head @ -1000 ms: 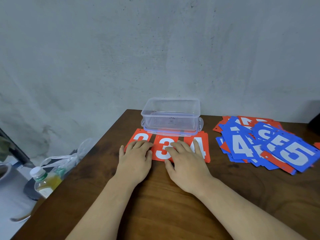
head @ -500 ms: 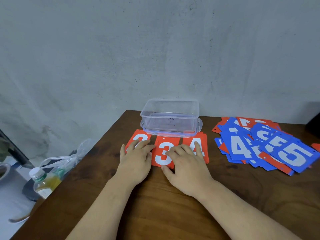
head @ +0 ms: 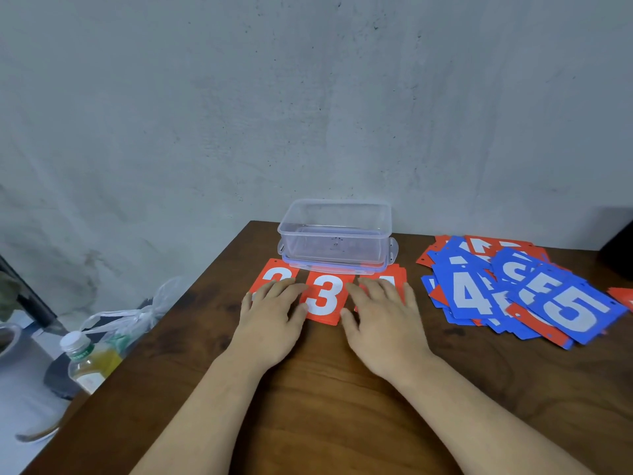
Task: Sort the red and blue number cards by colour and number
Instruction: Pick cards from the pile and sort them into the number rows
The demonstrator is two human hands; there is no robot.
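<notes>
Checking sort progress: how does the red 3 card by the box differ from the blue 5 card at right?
The red 3 card lies square on the table; the blue 5 card sits skewed atop the unsorted heap. The red 3 card lies between the left hand and right hand; the blue 5 card is apart from them. Both bear white numerals.

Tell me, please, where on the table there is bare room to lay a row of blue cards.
The widest bare wood on the table is right of the right hand, in front of the mixed pile. A smaller patch lies left of the left hand, up to the table's edge. Crowded: the strip before the box, under red cards and both hands.
</notes>
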